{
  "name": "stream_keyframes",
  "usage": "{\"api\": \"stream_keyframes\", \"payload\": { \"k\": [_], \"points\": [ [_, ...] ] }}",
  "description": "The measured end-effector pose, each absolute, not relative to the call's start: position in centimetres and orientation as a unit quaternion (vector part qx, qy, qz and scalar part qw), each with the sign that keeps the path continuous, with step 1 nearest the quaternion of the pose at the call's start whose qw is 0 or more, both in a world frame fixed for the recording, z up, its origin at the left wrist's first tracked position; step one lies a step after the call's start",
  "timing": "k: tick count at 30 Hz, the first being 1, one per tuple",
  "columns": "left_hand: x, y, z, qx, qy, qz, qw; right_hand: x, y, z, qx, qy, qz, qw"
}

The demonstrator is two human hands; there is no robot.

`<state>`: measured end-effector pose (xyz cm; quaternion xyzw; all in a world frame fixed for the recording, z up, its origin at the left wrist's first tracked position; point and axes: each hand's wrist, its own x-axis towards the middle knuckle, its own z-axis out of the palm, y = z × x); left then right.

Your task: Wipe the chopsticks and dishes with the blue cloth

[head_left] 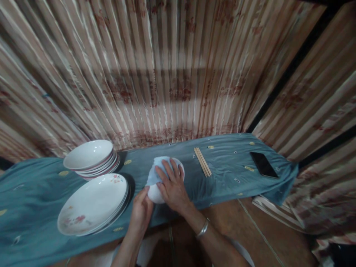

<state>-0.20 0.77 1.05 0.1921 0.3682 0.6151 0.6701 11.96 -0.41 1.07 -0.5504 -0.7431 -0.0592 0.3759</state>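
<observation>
Over the front part of the table I hold a small white bowl (156,194), tilted and partly covered by a light blue cloth (155,171). My left hand (142,209) is closed on the bowl's near left edge, thumb and fingers pinching it. Spread across the cloth, the fingers of my right hand (174,187) press it against the bowl. A corner of the cloth reaches down to my left fingertips. The bowl's inside is mostly hidden by the cloth and my right hand.
To the left stand a stack of white bowls (90,157) and a stack of floral plates (93,204). Several wooden chopsticks (203,162) lie right of my hands. A black phone (263,164) rests farther right on the blue-green tablecloth (228,159). Behind hangs a patterned curtain (172,74).
</observation>
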Motion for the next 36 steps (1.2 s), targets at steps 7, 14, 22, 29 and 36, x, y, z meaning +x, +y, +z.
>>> {"api": "stream_keyframes", "payload": {
  "k": [7, 14, 22, 29, 36],
  "points": [
    [-0.4, 0.7, 1.6, 0.188, 0.394, 0.577, 0.691, 15.2, 1.5, -1.7, -0.586, -0.645, 0.042, 0.488],
    [-0.9, 1.4, 0.7, 0.182, 0.396, 0.571, 0.696, 14.8, 1.2, -4.0, -0.607, -0.612, 0.097, 0.498],
    [-0.4, 0.9, 0.9, 0.210, 0.369, 0.571, 0.702, 14.6, 0.7, -1.2, -0.590, -0.661, 0.029, 0.463],
    [-0.6, 0.7, 1.0, 0.225, 0.372, 0.566, 0.701, 12.0, -1.1, 1.5, -0.562, -0.733, -0.019, 0.382],
    [-0.5, 0.9, 0.8, 0.216, 0.369, 0.578, 0.695, 12.7, -1.0, 1.8, -0.538, -0.762, -0.027, 0.359]
  ]
}}
